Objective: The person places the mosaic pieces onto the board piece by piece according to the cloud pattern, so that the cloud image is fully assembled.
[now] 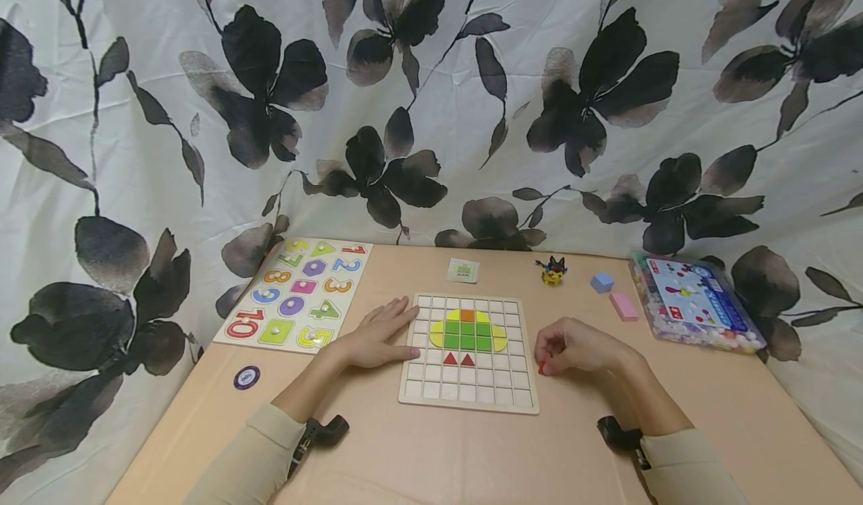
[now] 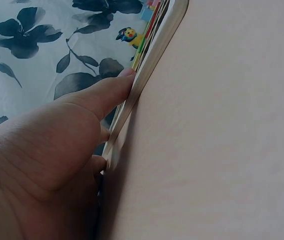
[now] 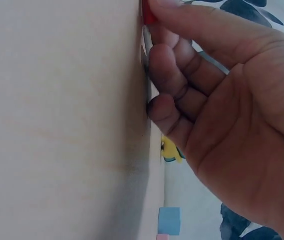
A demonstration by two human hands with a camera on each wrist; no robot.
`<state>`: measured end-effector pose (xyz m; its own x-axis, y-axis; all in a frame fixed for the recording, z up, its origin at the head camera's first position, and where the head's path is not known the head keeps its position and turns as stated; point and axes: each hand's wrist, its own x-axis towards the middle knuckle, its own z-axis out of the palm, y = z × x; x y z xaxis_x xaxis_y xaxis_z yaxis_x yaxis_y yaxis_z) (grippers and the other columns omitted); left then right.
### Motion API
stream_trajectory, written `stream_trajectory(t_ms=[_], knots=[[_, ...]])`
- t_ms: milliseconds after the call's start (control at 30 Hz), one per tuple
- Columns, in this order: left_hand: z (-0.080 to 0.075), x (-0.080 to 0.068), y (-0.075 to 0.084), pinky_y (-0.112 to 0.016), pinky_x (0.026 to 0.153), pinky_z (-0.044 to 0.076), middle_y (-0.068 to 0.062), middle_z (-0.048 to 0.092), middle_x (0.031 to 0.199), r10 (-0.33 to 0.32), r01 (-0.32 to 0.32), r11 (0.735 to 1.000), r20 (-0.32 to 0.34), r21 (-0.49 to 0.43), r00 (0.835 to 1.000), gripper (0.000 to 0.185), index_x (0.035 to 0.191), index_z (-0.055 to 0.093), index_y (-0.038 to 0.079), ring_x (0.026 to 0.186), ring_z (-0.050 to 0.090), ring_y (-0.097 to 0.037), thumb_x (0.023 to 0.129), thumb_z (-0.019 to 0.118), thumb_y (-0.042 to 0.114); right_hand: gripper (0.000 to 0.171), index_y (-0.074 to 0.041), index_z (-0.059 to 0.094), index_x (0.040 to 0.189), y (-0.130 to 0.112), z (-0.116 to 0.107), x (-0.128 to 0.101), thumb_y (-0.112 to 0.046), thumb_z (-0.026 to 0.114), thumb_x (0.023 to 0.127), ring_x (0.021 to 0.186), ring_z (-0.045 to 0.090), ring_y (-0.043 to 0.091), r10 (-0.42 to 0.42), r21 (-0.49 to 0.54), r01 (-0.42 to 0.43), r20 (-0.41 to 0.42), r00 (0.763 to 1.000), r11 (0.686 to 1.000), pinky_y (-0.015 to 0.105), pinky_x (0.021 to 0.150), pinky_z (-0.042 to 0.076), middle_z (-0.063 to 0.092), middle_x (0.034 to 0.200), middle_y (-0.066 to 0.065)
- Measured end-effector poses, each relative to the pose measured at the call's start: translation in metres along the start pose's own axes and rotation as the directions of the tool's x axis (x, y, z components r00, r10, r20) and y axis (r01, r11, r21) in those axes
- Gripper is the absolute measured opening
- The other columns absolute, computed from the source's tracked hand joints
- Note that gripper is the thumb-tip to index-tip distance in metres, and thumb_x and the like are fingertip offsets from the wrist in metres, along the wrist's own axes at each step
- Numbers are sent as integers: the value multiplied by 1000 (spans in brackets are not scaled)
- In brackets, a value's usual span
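Note:
A square wooden grid board [image 1: 468,394] lies on the table. Green squares [image 1: 467,335] sit at its middle, flanked by rounded yellow pieces [image 1: 437,338], with an orange square [image 1: 467,315] at the top and two red triangles [image 1: 449,359] below. My left hand [image 1: 376,338] rests at the board's left edge, fingers fairly straight; in the left wrist view its thumb [image 2: 106,95] touches the rim. Right of the board, my right hand [image 1: 581,346] pinches a small red piece [image 3: 148,13] between thumb and fingers, close to the tabletop. Fingers mostly cover that piece, so its shape cannot be told.
A number-and-shape puzzle board [image 1: 317,267] lies at the left, a dark round disc [image 1: 246,378] before it. Behind are a small picture card [image 1: 463,270] and a yellow-black figurine [image 1: 553,271]. Blue [image 1: 602,283] and pink blocks [image 1: 623,307] lie beside a clear bead box [image 1: 701,306].

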<state>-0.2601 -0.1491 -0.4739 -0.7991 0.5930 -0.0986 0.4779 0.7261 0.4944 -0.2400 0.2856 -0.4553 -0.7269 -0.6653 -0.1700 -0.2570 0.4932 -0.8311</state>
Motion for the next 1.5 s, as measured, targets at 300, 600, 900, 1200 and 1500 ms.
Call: stream_trajectory(t_ms=[300,600,900,1200,1500], knots=[[-1,-1,2,-57,131,5,-17,9,175,4,-4,1000,-6,-12,1000,92,166,27,16,163,3,-35,96,62,63,10,-5,74,95,0,-3,0,-10,81,90,79,61,19,13,10,-12,-96,995,1000,26,70,52,74,86,8],[-2,-2,4,-57,131,4,-17,9,175,5,-5,1000,-4,-9,1000,91,166,27,15,163,3,-36,97,62,62,7,-10,74,95,-10,2,4,-10,80,91,73,62,18,-40,2,41,-208,977,999,24,64,53,72,86,8],[-2,-2,4,-58,131,5,-18,10,175,5,-5,1000,-11,-12,1000,90,166,27,14,163,4,-36,97,63,60,13,-7,77,101,-30,12,14,-13,82,91,78,63,13,-99,-22,97,-259,961,995,20,68,52,76,93,4],[-1,-2,4,-57,132,4,-17,9,175,2,-2,1000,-6,-6,1000,91,166,27,15,163,3,-35,97,62,62,18,-7,76,107,-40,20,22,-4,81,89,80,69,16,-106,-29,102,-255,961,994,22,79,59,77,97,6],[-2,-2,5,-56,132,3,-16,7,175,-2,2,1000,2,-13,1000,91,167,25,15,164,2,-34,97,62,61,21,-13,78,105,-47,29,31,-10,86,85,78,68,15,-97,-42,89,-273,957,995,21,72,57,76,93,0]])
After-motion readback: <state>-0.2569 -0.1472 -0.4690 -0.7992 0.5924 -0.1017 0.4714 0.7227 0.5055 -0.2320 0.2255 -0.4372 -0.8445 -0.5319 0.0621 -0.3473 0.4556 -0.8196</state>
